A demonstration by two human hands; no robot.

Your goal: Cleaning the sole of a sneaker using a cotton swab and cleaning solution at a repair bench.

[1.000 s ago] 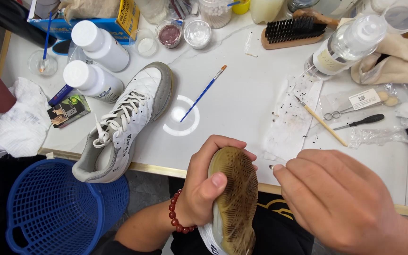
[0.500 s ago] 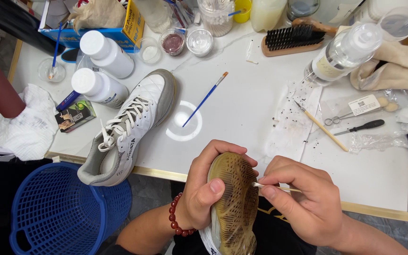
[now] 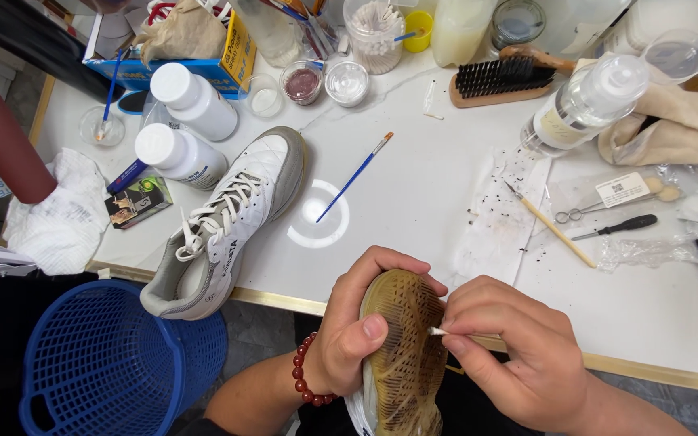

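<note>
Right hand [image 3: 519, 355] has closed in from the near right, pinching a small white swab [image 3: 436, 331] against the yellowed sole [image 3: 405, 347] gripped firmly by the left hand [image 3: 357, 331], so cleaning starts.

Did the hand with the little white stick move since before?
Yes. The right hand came leftward from near the table edge onto the sole of the held shoe.
</note>
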